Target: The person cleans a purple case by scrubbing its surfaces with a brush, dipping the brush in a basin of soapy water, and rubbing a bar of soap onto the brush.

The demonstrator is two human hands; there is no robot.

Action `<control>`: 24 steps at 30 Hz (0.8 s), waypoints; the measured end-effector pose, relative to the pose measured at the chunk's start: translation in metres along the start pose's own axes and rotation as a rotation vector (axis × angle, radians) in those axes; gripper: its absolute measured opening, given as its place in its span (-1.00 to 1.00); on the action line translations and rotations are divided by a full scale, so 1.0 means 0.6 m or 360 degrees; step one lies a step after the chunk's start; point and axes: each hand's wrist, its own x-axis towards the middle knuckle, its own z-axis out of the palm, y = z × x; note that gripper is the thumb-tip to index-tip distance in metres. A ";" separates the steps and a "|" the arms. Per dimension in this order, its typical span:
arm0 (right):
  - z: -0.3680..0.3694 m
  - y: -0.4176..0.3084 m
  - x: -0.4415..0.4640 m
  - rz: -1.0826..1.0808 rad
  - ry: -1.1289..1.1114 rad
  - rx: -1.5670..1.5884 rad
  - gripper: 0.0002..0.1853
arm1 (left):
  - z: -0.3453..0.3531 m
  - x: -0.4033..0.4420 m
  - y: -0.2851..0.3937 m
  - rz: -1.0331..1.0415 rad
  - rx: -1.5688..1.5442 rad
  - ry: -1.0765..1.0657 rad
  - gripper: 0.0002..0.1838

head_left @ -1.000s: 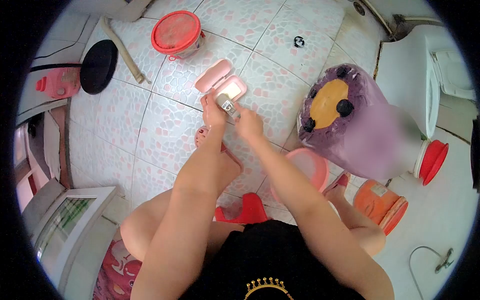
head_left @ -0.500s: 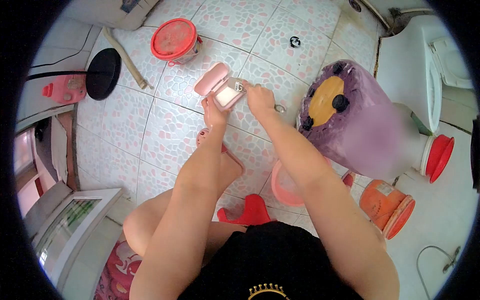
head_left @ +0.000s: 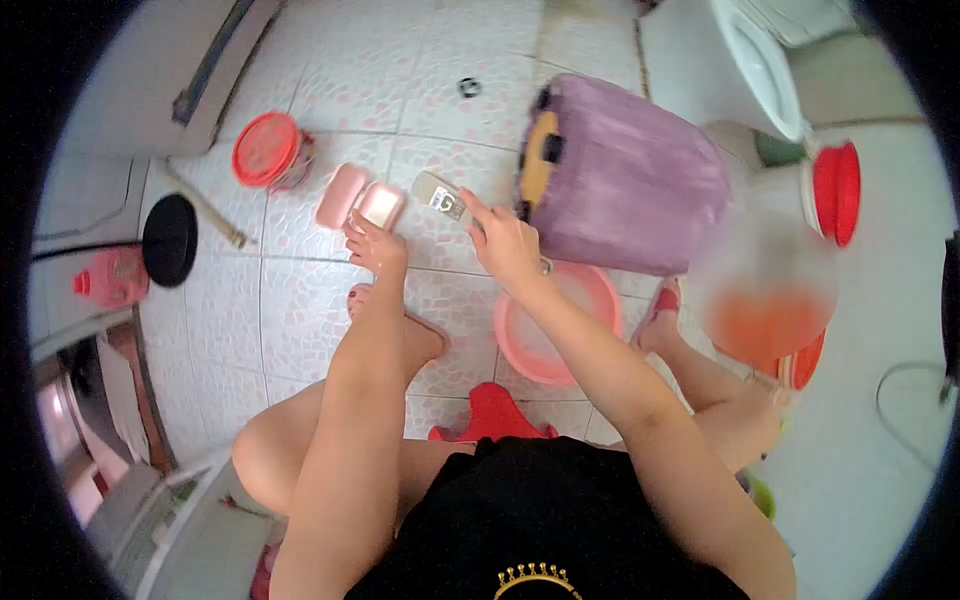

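Note:
A pink soap box (head_left: 342, 196) lies open on the tiled floor, with a pale bar of soap (head_left: 379, 206) in one half. My left hand (head_left: 378, 248) is at its near edge, fingers spread and a fingertip against the box. To the right, my right hand (head_left: 507, 248) is closed around a flat grey tool (head_left: 437, 190) with a rectangular, blade-like end. That end bears a black-and-white mark, and a small metal ring shows behind the hand. My palm hides the tool's middle.
A pink basin (head_left: 510, 345) sits between my feet, with a red stool (head_left: 490, 415) close to me. On the right is a cloth-covered purple bundle (head_left: 630, 180). A red-lidded bucket (head_left: 268, 150), a round black base (head_left: 170, 240) and a pink jug (head_left: 118, 278) stand left.
My right hand has drawn the grey tool off the soap, out to the right of the box. My left hand has loosened from its grip on the box. The view has shifted.

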 end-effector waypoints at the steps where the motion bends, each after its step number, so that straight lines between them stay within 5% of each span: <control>1: -0.023 0.010 -0.029 0.0074 0.0082 0.0101 -0.44 | -0.024 -0.014 0.036 0.0080 -0.0086 -0.0061 -0.13; 6: -0.126 0.101 -0.162 0.0197 0.0680 0.0725 -0.42 | -0.133 -0.108 0.204 0.0624 -0.0535 -0.0099 -0.21; 12: -0.164 0.311 -0.247 0.0384 0.1262 0.0915 -0.45 | -0.248 -0.187 0.310 0.1244 -0.0716 -0.0286 -0.31; 15: -0.231 0.335 -0.253 0.1124 0.0990 0.0810 -0.43 | -0.246 -0.172 0.333 0.1288 -0.0610 -0.0599 -0.33; 19: -0.125 0.367 -0.201 0.0742 0.1563 0.0617 -0.46 | -0.254 -0.172 0.366 0.1254 -0.0393 -0.0920 -0.48; 21: -0.144 0.266 -0.183 0.1077 0.1126 0.0930 -0.47 | -0.243 -0.183 0.367 0.1261 -0.0235 -0.0673 -0.54; 24: -0.082 0.143 -0.134 0.0904 0.0866 0.0821 -0.44 | -0.243 -0.180 0.365 0.1285 -0.0228 -0.0568 -0.57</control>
